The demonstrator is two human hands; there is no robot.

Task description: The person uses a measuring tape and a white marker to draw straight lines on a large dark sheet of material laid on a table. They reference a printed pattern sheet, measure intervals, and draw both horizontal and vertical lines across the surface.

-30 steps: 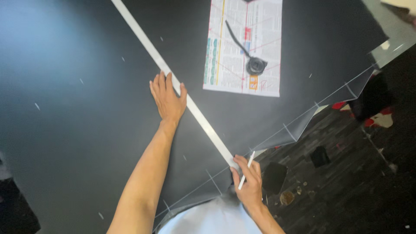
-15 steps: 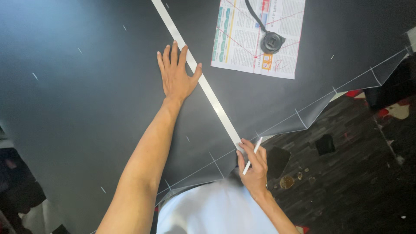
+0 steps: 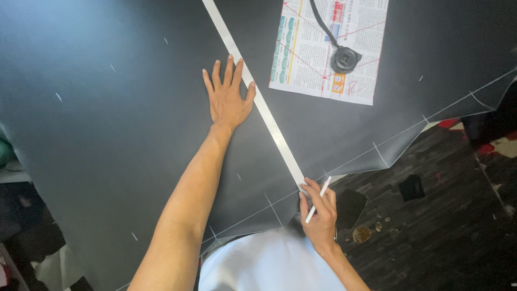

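A long pale ruler (image 3: 257,98) lies diagonally across a large black sheet (image 3: 118,124) marked with thin white lines and short ticks. My left hand (image 3: 229,96) lies flat on the sheet with fingers spread, its thumb side against the ruler's middle. My right hand (image 3: 319,214) is at the ruler's near end by the sheet's front edge, pinching the ruler tip while holding a thin white marking pencil (image 3: 318,192) between its fingers.
A sheet of newspaper (image 3: 328,48) lies on the black sheet at the top, with a round black weight and its cord (image 3: 344,58) on it. To the right, past the sheet's edge, is a dark wooden floor (image 3: 441,226) with small scraps.
The view has shifted, so everything sits further right and up. My left hand slid a little farther along the ruler. My right hand stays at the ruler's near end.
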